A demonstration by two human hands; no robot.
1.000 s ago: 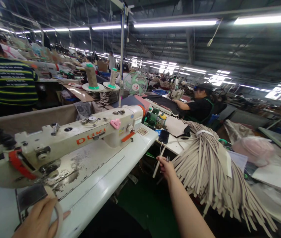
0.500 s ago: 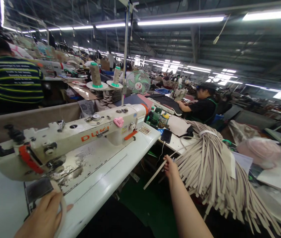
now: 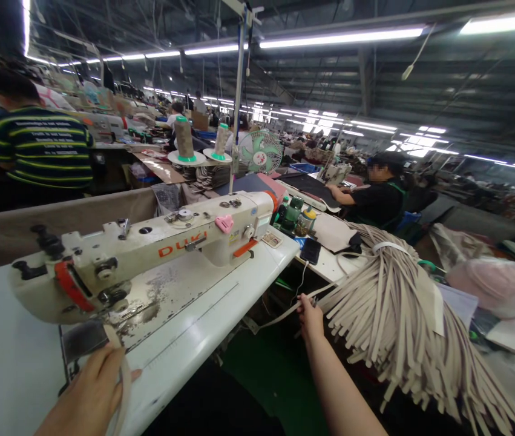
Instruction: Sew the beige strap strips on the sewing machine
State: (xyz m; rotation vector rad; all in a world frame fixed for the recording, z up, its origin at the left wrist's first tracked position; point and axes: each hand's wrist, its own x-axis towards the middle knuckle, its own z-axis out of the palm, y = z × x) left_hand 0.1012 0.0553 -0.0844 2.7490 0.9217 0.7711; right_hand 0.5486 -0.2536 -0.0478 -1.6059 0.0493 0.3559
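My left hand (image 3: 91, 387) is closed on a beige strap (image 3: 125, 390) at the front of the sewing machine (image 3: 193, 239), just below its needle end. The strap curves down past my fingers over the white table. Out to the right, my right hand (image 3: 310, 318) pinches a thin beige strip (image 3: 279, 317), whose free end droops to the left beyond the table edge. Beside that hand hangs a large bundle of similar strips (image 3: 375, 290), bound near its top by a pale band (image 3: 391, 246).
A phone (image 3: 310, 251) on a cable, a green jar (image 3: 294, 212) and a yellow-lidded jar (image 3: 307, 221) stand right of the machine. Thread cones (image 3: 184, 139) and a fan (image 3: 261, 152) are behind it. A co-worker in black (image 3: 379, 197) sits beyond.
The strip in my right hand has gone from a straight slant to a sagging curve. My left hand stays on its strap by the machine. The whole view has shifted slightly.
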